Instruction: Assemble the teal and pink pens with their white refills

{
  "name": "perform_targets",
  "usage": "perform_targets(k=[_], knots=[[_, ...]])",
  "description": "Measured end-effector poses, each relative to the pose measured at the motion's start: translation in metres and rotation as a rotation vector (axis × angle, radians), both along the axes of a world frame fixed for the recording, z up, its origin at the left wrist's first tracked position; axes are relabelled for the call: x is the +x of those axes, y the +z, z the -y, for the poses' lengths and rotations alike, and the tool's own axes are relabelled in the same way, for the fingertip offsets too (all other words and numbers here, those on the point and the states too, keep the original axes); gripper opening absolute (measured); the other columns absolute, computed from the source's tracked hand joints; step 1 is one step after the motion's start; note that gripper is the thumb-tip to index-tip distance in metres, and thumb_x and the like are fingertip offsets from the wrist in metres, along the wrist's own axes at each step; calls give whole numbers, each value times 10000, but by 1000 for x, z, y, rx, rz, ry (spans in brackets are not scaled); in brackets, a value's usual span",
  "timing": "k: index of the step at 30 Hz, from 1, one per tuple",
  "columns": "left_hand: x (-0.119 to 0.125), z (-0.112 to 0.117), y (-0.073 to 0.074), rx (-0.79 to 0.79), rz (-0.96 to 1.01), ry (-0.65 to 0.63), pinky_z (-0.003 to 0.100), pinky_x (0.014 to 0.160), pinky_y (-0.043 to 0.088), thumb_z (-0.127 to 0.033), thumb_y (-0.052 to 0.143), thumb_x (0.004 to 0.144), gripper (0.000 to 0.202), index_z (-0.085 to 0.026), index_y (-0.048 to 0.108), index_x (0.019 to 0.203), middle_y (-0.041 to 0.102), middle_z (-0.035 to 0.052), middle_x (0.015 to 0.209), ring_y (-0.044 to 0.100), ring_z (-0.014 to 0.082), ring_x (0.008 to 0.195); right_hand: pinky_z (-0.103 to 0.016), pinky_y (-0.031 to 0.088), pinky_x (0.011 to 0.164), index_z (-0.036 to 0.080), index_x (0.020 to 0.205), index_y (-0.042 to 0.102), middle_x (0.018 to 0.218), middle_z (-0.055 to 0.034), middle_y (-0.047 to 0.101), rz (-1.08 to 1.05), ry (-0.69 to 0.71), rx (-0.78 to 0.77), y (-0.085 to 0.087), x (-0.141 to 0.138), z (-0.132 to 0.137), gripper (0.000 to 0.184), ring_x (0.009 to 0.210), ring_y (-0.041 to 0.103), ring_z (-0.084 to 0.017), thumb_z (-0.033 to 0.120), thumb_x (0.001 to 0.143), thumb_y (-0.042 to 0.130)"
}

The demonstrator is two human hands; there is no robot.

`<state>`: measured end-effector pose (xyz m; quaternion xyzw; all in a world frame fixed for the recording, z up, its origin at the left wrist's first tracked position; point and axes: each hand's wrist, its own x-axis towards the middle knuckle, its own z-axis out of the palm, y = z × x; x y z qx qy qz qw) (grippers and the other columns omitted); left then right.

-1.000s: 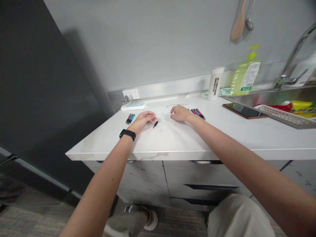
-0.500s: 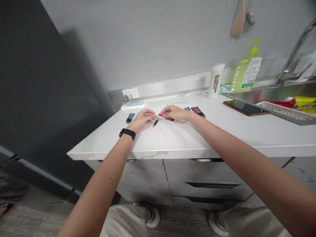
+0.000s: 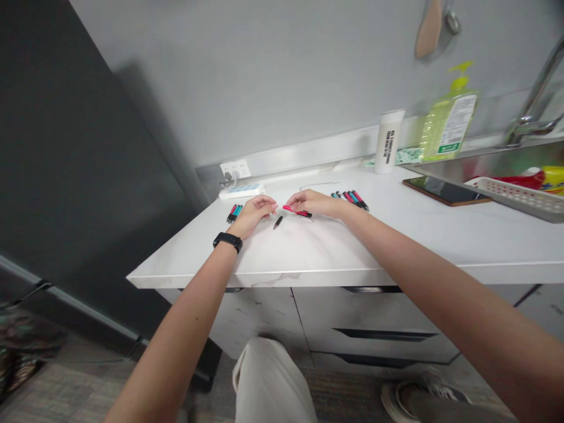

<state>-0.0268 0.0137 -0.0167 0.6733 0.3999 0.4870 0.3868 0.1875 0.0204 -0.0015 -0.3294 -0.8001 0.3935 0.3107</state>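
Observation:
My right hand pinches a red pen barrel just above the white countertop. Under its fingers lies a red and black pen piece, partly covered. Close by on the left, my left hand has thumb and fingertips drawn together; whatever they hold, if anything, is too small to make out. Between and slightly in front of the hands rests a short black pen part. Several red and teal pens lie left of my left hand, and a row of pens lies behind my right forearm.
A white power strip sits by the wall socket. To the right are a phone, a white tube, a green soap bottle, and a perforated tray at the sink. A dark cabinet-like panel stands left.
The view has shifted slightly, and a knee has come forward below the counter. Both hands keep nearly the same place and grip.

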Motion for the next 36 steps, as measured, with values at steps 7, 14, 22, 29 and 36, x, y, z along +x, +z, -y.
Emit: perform_targets(k=[7,14,22,29,36], knots=[[0,-1,-1,-21,-36,-20,233,579,398,-305,806,572,290,-166,619,745,636,-2,691,563,100,626,-218,343,554,121,921,676,589,26,520,-11,56,-12,-3,-2,-5,223,568,448,-92,134,726,567],[-1,-2,-1,0,-54,-5,247,626,411,-302,809,566,272,-160,672,753,659,7,716,553,99,637,-222,341,565,113,933,672,591,28,517,-30,70,-33,-3,-2,-3,233,578,444,-92,155,726,574],[-2,-1,-3,8,-56,-32,254,631,399,-306,795,591,265,-155,724,796,683,29,744,535,98,633,-227,373,574,129,924,661,680,4,577,-118,92,-53,-4,-1,-2,219,594,481,-94,152,716,597],[-1,7,1,-22,-68,-53,259,631,383,-323,760,638,313,-155,728,900,688,52,831,550,116,706,-225,416,586,149,917,655,728,-9,623,-207,83,-180,-3,-2,0,215,610,521,-99,164,703,648],[2,10,4,-24,-134,90,246,630,367,-345,724,646,360,-158,630,939,614,-1,757,540,108,679,-250,474,691,162,888,654,822,-24,648,-283,3,-239,-1,-3,-1,201,712,582,-118,133,693,617]])
